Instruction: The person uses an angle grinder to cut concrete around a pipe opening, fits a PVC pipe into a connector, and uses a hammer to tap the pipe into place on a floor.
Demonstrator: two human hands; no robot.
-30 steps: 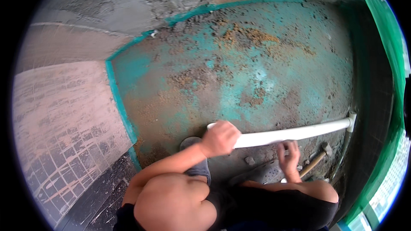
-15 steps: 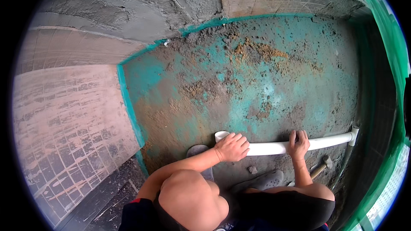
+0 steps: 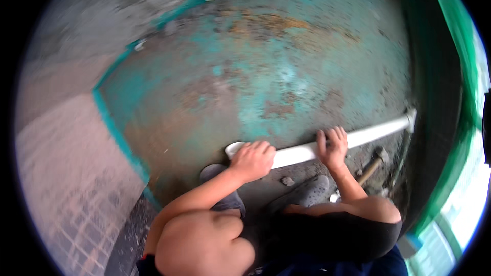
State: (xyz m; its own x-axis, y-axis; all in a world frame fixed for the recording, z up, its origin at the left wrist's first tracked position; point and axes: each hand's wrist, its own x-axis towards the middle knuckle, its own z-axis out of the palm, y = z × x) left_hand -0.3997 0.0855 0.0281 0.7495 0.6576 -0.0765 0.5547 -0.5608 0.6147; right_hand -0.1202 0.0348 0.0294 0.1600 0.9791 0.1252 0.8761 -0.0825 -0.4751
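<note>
A white plastic pipe [image 3: 295, 156] runs across the floor in front of my feet, its right end reaching farther out than its left. At its left end an elbow fitting [image 3: 233, 148] opens upward, and another white fitting [image 3: 411, 117] caps the right end. My left hand [image 3: 252, 161] is closed over the pipe right beside the elbow. Farther along, my right hand [image 3: 333, 146] wraps over the pipe near its middle, thumb and fingers on top. The underside of each grip is hidden.
A hammer [image 3: 372, 167] with a wooden handle lies beyond my right forearm. Between my grey shoes [image 3: 307, 192] sits a small stone [image 3: 287, 180]. Loose sand [image 3: 271, 23] and rubble cover parts of the green-coated floor. Green netting [image 3: 463, 71] hangs at right; tiled wall stands left.
The view has shifted and blurred, so pipe, hands and floor appear farther up and left. Both hands keep their places on the pipe.
</note>
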